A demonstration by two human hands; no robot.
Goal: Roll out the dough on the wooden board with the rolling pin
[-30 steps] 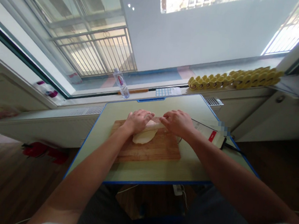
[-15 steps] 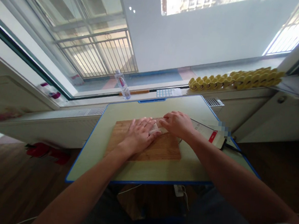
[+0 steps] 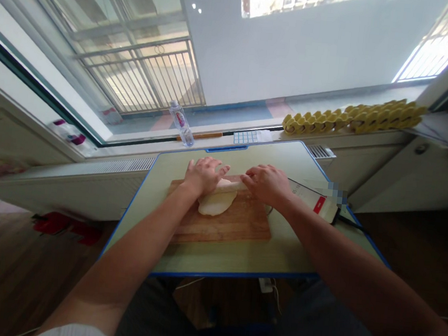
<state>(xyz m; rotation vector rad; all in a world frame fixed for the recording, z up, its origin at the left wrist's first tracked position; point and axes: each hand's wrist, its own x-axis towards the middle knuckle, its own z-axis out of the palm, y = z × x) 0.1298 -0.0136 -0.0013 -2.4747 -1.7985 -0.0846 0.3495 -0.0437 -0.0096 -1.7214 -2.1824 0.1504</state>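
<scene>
A flattened, pale piece of dough (image 3: 215, 204) lies on a wooden cutting board (image 3: 238, 227). Across its far part runs a light-coloured rolling pin (image 3: 230, 187), pressed onto the dough. My left hand (image 3: 202, 175) is closed over the pin's left end, its thumb toward the middle. At the other end, my right hand (image 3: 267, 184) grips the pin with curled fingers. Both hands partly cover the pin's ends, and the left one hides some of the dough's far-left edge.
The board rests on a pale table (image 3: 215, 262) with blue edging. A tablet (image 3: 310, 200) lies right of my right hand. Along the windowsill are a plastic bottle (image 3: 182, 125) and yellow egg trays (image 3: 351, 118). A white plug block (image 3: 265, 285) with cables shows below the table.
My left hand has moved left and away from me, from lying spread over the dough to the pin's left end. The dough is now uncovered. My right hand has barely moved.
</scene>
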